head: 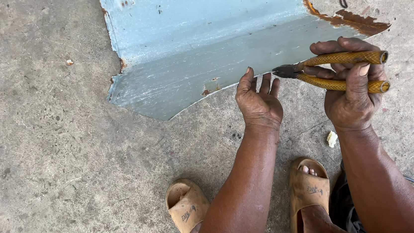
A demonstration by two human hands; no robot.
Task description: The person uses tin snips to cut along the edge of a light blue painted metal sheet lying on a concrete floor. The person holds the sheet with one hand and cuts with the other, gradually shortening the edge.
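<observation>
Metal sheet [200, 37] is steadied at its edge by your open left hand [260, 104] so the snips [338, 72], gripped in your right hand [352, 89], can bite.

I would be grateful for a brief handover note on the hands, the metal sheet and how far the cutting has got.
Left hand: open, fingertips at the near edge of the blue-grey metal sheet lying on the concrete floor.
Right hand: gripping the yellow-handled snips, jaws at the sheet's near edge.
Done: near edge looks cut in a curve.
Left: rusty right edge uncut.
</observation>
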